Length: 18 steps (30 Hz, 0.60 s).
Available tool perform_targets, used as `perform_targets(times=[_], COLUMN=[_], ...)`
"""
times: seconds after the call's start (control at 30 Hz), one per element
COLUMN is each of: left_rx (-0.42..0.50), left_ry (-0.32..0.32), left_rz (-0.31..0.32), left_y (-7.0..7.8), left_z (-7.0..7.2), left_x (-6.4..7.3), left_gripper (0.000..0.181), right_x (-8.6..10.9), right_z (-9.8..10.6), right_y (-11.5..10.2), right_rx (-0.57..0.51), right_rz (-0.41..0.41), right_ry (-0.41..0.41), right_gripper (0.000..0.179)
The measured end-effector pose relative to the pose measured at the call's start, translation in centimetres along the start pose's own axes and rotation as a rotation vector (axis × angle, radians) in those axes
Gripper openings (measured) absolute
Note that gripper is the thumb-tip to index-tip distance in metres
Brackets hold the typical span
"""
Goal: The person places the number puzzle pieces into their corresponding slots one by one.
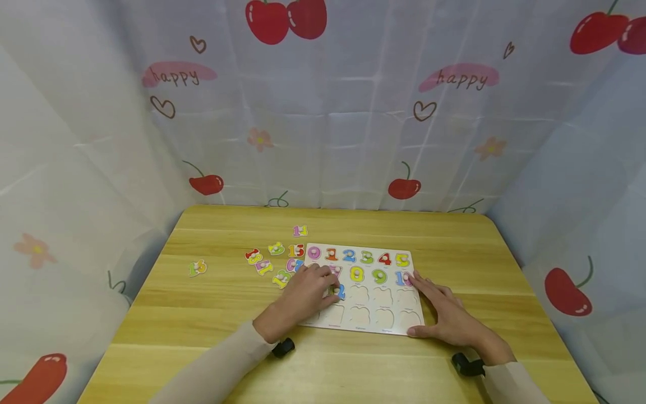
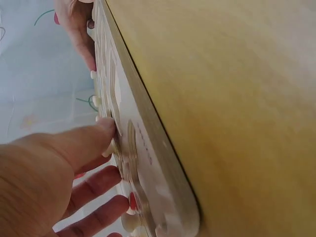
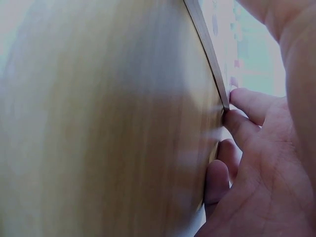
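Beige-sleeved left hand (image 1: 305,289) partly hides the board (image 1: 347,317) beside loose numbers (image 1: 263,267).

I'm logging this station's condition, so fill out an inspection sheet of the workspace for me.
Surface: wood-grain tabletop, no spill visible.
Job's things: number puzzle board, 0 to 5 filling its top row, several lower recesses unfilled; loose number pieces to its left.
Clutter: nothing seen.
Hands: left hand has thumb and fingers around the number 12 piece; right hand touches the board's right side.
Cables: nothing clearly seen.
Surroundings: cherry-print curtains behind and at both sides.
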<state>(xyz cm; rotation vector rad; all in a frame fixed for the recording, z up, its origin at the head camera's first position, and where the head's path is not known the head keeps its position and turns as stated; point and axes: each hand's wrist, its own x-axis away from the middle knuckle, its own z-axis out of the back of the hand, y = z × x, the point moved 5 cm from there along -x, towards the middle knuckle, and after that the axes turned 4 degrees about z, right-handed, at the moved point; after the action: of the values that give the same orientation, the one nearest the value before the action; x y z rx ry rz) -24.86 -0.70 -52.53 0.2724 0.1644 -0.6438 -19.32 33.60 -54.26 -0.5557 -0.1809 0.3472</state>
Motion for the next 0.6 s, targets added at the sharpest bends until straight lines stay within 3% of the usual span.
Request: perform_targets(times=[0.3, 0.6], left_rx=[0.08, 0.111], left_ry=[0.015, 0.066], left_rz=[0.061, 0.034], left_y=[-0.3, -1.0], left_z=[0.0, 0.3], left_x=[0.0, 0.4], left_gripper=[0.011, 0.017], right_x=[0.1, 0.0], right_z=[-0.1, -0.1], right_y=[-0.1, 0.0], right_rx=[0.005, -0.01], right_rz=[0.008, 0.012], right_ry=[0.005, 0.003], right_gripper=[0.126, 0.127])
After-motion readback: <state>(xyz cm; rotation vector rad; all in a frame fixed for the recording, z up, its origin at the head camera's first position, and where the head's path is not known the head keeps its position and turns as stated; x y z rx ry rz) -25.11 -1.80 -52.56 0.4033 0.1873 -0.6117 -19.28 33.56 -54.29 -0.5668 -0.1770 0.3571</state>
